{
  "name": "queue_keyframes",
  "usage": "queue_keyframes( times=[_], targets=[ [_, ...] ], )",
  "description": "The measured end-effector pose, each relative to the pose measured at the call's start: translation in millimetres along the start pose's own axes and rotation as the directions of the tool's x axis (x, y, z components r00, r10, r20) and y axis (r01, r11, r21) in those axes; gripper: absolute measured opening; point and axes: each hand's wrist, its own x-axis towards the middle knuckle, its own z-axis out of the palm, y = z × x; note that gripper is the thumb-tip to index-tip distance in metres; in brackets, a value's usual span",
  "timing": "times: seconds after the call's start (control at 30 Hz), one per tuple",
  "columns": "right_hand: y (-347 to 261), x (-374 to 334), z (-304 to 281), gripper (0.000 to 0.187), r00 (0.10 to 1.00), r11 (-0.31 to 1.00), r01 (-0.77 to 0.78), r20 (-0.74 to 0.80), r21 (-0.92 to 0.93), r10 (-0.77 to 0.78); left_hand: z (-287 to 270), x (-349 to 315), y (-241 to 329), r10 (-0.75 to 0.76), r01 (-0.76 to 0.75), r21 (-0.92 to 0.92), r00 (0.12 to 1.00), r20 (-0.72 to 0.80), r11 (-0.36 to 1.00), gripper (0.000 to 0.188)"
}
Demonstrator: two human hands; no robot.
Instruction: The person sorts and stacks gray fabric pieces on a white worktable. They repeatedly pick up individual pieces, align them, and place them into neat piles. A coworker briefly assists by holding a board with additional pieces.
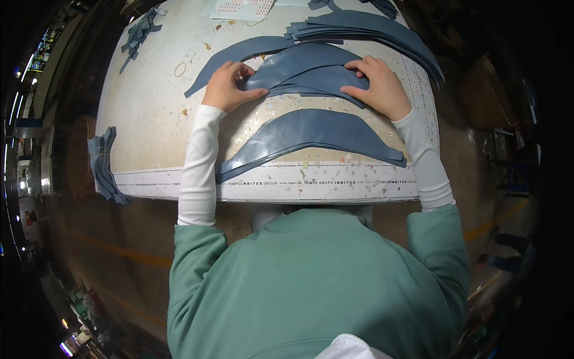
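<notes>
Curved blue leather pieces (311, 60) lie overlapping at the middle of the table, between my hands. At their left end my left hand (232, 87) grips the edge, its thumb stretched along the lower rim and its fingers curled. My right hand (379, 85) grips the right end, fingertips on the upper edge and thumb lower down. Closer to me lies a small stack of crescent-shaped blue leather pieces (311, 128), their lower edges slightly fanned. Another curved blue piece (218, 63) lies flat behind my left hand, partly covered by the others.
A thicker stack of curved blue pieces (371, 30) lies at the far right of the white table (143, 113). Blue strips (140, 36) lie far left; a tied bundle (104, 164) hangs over the left edge. A printed sheet (242, 8) and a rubber band (180, 70) are also there.
</notes>
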Motion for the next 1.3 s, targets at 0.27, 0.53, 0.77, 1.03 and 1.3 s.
queue_keyframes(
  times=[0.27,0.53,0.77,1.03,1.3],
  targets=[
    [-15,2,-2,0.024,0.998,0.996,-0.03,-0.046,0.086,0.035,3,15,-16,-0.429,0.326,-0.395,0.879,-0.207,0.859,0.028],
    [-102,-6,-75,0.014,0.923,0.908,0.355,-0.239,0.222,-0.303,2,6,40,0.232,-0.284,-0.496,0.959,-0.165,0.821,0.059],
    [-80,-38,-117,0.015,0.973,0.8,0.085,-0.221,0.594,0.061,-45,-27,35,0.168,0.118,-0.829,0.954,0.247,0.546,0.019],
    [-44,-88,-40,0.012,0.883,0.807,-0.454,0.311,0.377,0.351,-45,-92,53,-0.205,0.331,-0.261,0.887,0.413,0.907,0.034],
    [-64,-99,-34,0.053,0.984,0.99,-0.11,0.153,0.087,0.096,-27,-115,76,0.016,-0.039,0.152,0.989,0.147,0.988,0.045]
  ],
)
